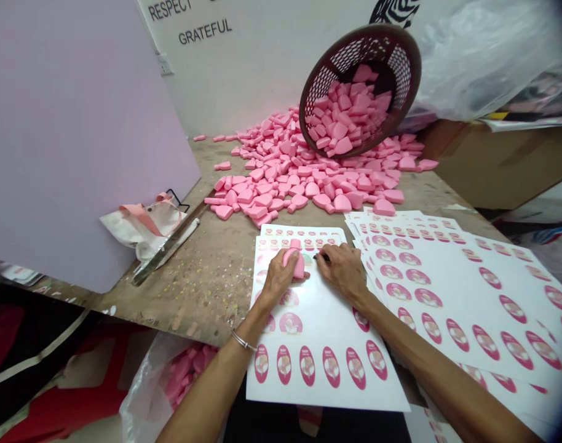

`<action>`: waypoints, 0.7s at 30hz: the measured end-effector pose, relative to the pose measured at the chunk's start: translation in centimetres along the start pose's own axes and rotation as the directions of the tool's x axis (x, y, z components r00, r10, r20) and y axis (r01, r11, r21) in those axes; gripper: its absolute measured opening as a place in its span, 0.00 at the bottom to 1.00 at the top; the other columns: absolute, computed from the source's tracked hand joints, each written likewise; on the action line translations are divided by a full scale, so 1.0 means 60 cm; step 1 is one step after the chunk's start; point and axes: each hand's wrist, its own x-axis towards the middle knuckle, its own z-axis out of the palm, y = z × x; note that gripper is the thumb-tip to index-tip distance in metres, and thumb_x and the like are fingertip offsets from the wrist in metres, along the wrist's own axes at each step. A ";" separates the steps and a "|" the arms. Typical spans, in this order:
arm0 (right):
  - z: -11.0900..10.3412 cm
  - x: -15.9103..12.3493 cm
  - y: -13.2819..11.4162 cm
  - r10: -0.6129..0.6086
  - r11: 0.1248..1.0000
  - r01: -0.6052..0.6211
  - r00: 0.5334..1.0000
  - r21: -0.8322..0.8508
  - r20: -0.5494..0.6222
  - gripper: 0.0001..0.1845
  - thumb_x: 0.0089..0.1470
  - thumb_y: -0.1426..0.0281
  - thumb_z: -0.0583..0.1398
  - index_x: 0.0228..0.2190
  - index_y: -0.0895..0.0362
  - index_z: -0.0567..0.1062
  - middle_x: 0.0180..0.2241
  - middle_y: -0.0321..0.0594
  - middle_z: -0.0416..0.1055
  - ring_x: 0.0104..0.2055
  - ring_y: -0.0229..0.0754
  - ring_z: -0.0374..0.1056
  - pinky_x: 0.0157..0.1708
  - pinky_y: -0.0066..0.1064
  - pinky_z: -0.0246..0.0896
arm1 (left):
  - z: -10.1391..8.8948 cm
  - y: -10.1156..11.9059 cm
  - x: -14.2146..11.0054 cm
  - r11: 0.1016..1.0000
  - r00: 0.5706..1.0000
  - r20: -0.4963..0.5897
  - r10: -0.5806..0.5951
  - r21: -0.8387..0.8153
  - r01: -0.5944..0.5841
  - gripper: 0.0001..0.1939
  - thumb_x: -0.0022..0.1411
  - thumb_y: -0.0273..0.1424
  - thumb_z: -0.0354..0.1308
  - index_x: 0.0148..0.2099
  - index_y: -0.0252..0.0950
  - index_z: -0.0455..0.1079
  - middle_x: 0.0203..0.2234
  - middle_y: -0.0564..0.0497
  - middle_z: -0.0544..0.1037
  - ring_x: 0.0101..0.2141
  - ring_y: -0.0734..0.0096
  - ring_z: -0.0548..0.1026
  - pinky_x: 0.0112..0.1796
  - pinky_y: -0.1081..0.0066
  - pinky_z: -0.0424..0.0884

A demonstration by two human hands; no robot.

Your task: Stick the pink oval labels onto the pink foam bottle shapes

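My left hand [275, 278], with a thin silver bangle at the wrist, is shut on a pink foam piece [294, 261] and presses it to a white sheet of oval pink stickers [318, 375]. My right hand [343, 272] rests on the same sheet just beside the foam piece. Its fingers pinch a small black-tipped tool [323, 257], mostly hidden, so I cannot tell its exact kind. A fanned stack of similar sticker sheets [447, 295] lies to the right of my right forearm.
A tipped brown plastic basket [308, 104] spills a heap of pink foam pieces [304, 178] across the worn wooden table [193, 289]. A lilac board [78, 147] stands at left, near a white bag [145, 227]. A clear bag of pink pieces [186, 372] sits below the table edge.
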 end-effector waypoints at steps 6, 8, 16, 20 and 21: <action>-0.001 0.003 0.002 0.010 0.999 -0.011 1.000 0.030 0.029 0.07 0.54 0.69 0.55 0.26 0.54 0.71 0.27 0.38 0.74 0.33 0.43 0.64 0.37 0.36 0.47 | 0.000 -0.002 0.002 1.000 1.000 -0.003 -0.020 -0.020 0.020 0.24 0.56 0.50 0.57 0.44 0.35 0.65 0.30 0.50 0.70 0.24 0.70 0.77 0.25 0.73 0.73; -0.002 0.005 0.003 0.033 0.999 -0.034 0.999 0.043 0.028 0.08 0.54 0.67 0.55 0.25 0.54 0.71 0.26 0.38 0.73 0.31 0.43 0.64 0.35 0.35 0.48 | -0.001 -0.003 0.003 1.000 1.000 -0.002 -0.020 -0.011 0.019 0.24 0.56 0.50 0.57 0.44 0.35 0.65 0.29 0.50 0.70 0.24 0.70 0.77 0.25 0.72 0.74; -0.005 0.000 -0.009 -0.053 0.998 0.054 0.997 0.010 -0.047 0.09 0.54 0.63 0.57 0.28 0.55 0.71 0.29 0.41 0.74 0.36 0.47 0.65 0.43 0.40 0.48 | -0.003 -0.006 0.003 1.000 1.000 0.018 0.012 0.014 -0.012 0.23 0.58 0.49 0.55 0.45 0.35 0.65 0.33 0.48 0.71 0.24 0.70 0.77 0.26 0.71 0.74; -0.004 -0.003 -0.007 -0.054 0.992 0.066 0.992 0.108 -0.111 0.10 0.53 0.61 0.59 0.26 0.55 0.70 0.27 0.41 0.74 0.34 0.46 0.65 0.43 0.40 0.51 | -0.001 -0.006 0.003 0.999 1.000 -0.008 -0.003 -0.036 0.003 0.25 0.56 0.50 0.57 0.44 0.35 0.65 0.34 0.49 0.71 0.24 0.71 0.77 0.27 0.72 0.75; -0.004 -0.003 -0.005 -0.016 0.987 0.035 0.993 0.156 -0.120 0.11 0.51 0.60 0.60 0.26 0.55 0.70 0.26 0.40 0.73 0.32 0.45 0.65 0.41 0.39 0.52 | 0.000 -0.005 0.003 0.998 1.000 -0.013 -0.011 -0.057 0.010 0.25 0.55 0.50 0.58 0.44 0.35 0.65 0.33 0.49 0.70 0.25 0.71 0.77 0.27 0.71 0.75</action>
